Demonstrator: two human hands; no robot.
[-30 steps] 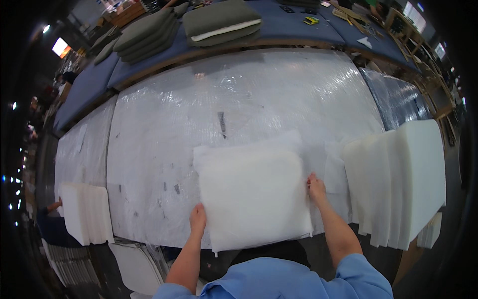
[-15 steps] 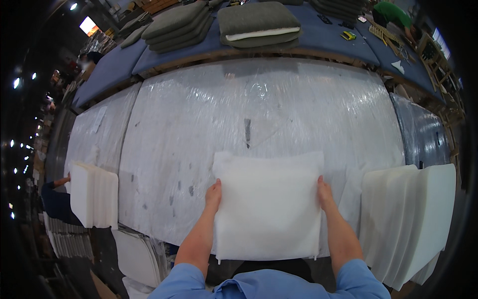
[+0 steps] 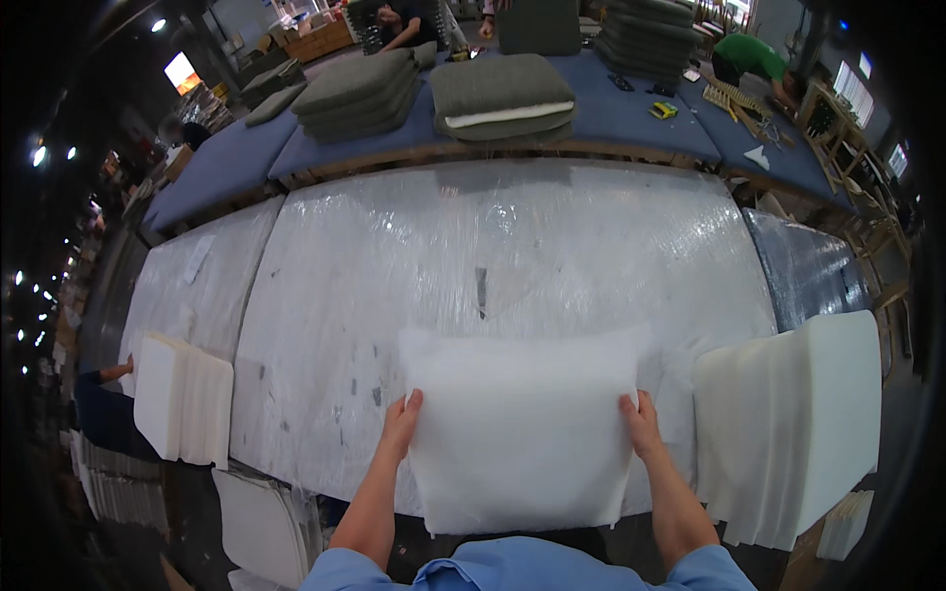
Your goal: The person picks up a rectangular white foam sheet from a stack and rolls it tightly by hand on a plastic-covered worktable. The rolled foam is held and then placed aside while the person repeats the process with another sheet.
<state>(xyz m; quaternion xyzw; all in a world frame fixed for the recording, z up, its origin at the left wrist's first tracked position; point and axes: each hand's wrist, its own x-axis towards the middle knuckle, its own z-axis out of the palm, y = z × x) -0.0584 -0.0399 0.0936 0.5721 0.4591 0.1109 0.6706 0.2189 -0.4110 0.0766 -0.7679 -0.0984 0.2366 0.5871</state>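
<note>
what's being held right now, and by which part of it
A white pad, held by its side edges: left hand on the left edge, right hand on the right.

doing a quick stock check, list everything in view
square soft fibre pad: one, white, front centre
plastic-wrapped tabletops: three, two pale, one dark, middle
upright foam slabs: several, white, both sides
fabric-covered cushions: many, grey-green, back
flat tabletops: several, blue, back
small boxy item: one, yellow, back
other people: several, dark or green clothes, left and back
farther clutter: uncounted, too small to tell
left grip: one, bare, pad's left edge
right grip: one, bare, pad's right edge
</note>
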